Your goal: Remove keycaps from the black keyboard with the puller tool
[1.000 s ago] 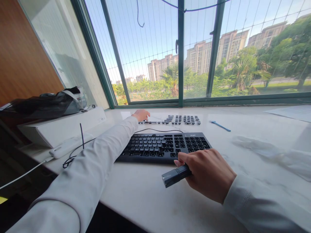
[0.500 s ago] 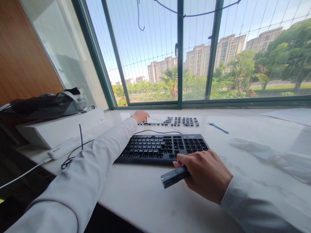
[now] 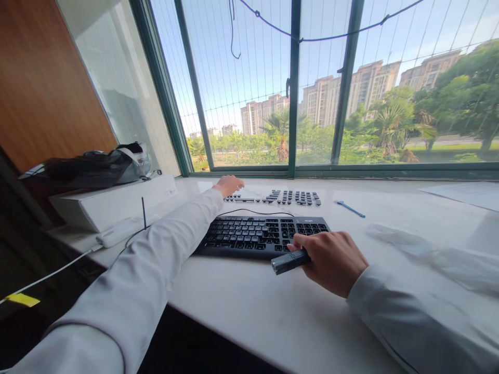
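A black keyboard (image 3: 241, 236) lies on the white marble-look counter. Grey keycaps show on its left and middle part, while black openings without caps show on the right. Behind it, loose dark keycaps (image 3: 288, 197) are laid out in rows. My left hand (image 3: 229, 185) reaches to the left end of those rows, fingers apart; nothing shows in it. Wrapped in my right hand (image 3: 333, 259) is a dark grey, block-like tool (image 3: 290, 261), held over the keyboard's front right part.
A thin blue tool (image 3: 351, 209) and clear plastic wrap (image 3: 448, 259) lie to the right. Paper (image 3: 468, 195) is at the far right. A white box (image 3: 113, 202) with a black bag on top and a white power strip (image 3: 117, 232) stand at the left. The window is behind.
The view has shifted slightly. My right hand and its tool have moved a little up and toward the keyboard. My left hand stays at the left end of the loose keycaps.
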### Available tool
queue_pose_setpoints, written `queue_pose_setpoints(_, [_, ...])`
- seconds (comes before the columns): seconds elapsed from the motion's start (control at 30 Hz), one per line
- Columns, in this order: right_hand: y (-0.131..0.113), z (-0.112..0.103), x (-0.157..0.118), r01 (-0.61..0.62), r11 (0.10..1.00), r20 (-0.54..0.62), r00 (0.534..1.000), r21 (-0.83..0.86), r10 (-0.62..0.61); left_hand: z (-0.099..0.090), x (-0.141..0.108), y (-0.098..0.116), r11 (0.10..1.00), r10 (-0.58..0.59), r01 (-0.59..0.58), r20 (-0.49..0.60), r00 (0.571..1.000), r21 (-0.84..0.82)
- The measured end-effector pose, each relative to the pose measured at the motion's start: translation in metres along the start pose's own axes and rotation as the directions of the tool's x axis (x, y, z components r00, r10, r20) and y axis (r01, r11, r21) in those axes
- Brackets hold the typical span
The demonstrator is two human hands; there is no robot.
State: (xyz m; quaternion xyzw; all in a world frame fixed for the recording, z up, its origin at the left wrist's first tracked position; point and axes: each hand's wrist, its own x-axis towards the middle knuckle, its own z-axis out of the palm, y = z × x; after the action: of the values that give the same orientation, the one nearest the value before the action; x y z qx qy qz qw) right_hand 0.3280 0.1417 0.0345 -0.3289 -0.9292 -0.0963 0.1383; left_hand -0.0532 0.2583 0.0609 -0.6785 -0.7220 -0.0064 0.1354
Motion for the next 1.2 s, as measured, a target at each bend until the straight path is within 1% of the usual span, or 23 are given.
queue_pose_setpoints(0.17, [0.006,0.002,0.003,-0.044,0.999,-0.023,0.999,-0.031,0.043,-0.016,-0.026,0.017,1.0,0.006,-0.006,-0.066,0.998,0.001])
queue_pose_setpoints(0.33, [0.016,0.011,0.007,-0.085,0.996,-0.076,0.994,-0.023,0.083,-0.021,-0.063,0.038,0.997,-0.074,0.072,-0.178,0.981,-0.019])
queue_pose_setpoints(0.4, [0.021,0.015,0.009,-0.1,0.994,-0.115,0.989,-0.032,0.096,-0.023,-0.08,0.047,0.997,-0.081,0.076,-0.208,0.975,-0.033])
queue_pose_setpoints(0.5, [0.026,0.021,0.011,-0.112,0.993,-0.163,0.981,-0.042,0.104,-0.026,-0.105,0.059,0.993,-0.113,0.099,-0.239,0.964,-0.07])
queue_pose_setpoints(0.63, [0.032,0.026,0.014,-0.083,0.995,-0.182,0.981,-0.056,0.072,-0.029,-0.137,0.077,0.976,-0.173,0.128,-0.28,0.944,-0.174])
queue_pose_setpoints(0.7, [0.034,0.028,0.014,-0.102,0.993,-0.189,0.978,-0.062,0.089,-0.028,-0.153,0.085,0.97,-0.177,0.119,-0.278,0.944,-0.213])
queue_pose_setpoints(0.8, [0.037,0.03,0.012,-0.116,0.99,-0.196,0.976,-0.079,0.099,-0.026,-0.177,0.094,0.955,-0.211,0.138,-0.276,0.938,-0.261])
queue_pose_setpoints(0.83, [0.037,0.03,0.012,-0.126,0.988,-0.209,0.972,-0.088,0.105,-0.024,-0.185,0.096,0.949,-0.228,0.152,-0.266,0.937,-0.277])
queue_pose_setpoints(0.93, [0.041,0.032,0.012,-0.129,0.984,-0.194,0.975,-0.12,0.104,-0.019,-0.205,0.095,0.929,-0.277,0.195,-0.242,0.93,-0.314])
queue_pose_setpoints(1.0, [0.045,0.034,0.013,-0.105,0.986,-0.187,0.979,-0.131,0.08,-0.015,-0.215,0.091,0.922,-0.295,0.201,-0.267,0.917,-0.33])
queue_pose_setpoints(1.03, [0.048,0.035,0.014,-0.111,0.986,-0.191,0.978,-0.126,0.086,-0.013,-0.219,0.089,0.916,-0.315,0.211,-0.286,0.905,-0.341])
queue_pose_setpoints(1.1, [0.054,0.036,0.015,-0.167,0.979,-0.22,0.966,-0.116,0.138,-0.009,-0.225,0.085,0.898,-0.369,0.245,-0.323,0.871,-0.366])
queue_pose_setpoints(1.2, [0.061,0.038,0.015,-0.222,0.972,-0.214,0.956,-0.079,0.2,-0.006,-0.229,0.082,0.875,-0.426,0.276,-0.363,0.828,-0.397])
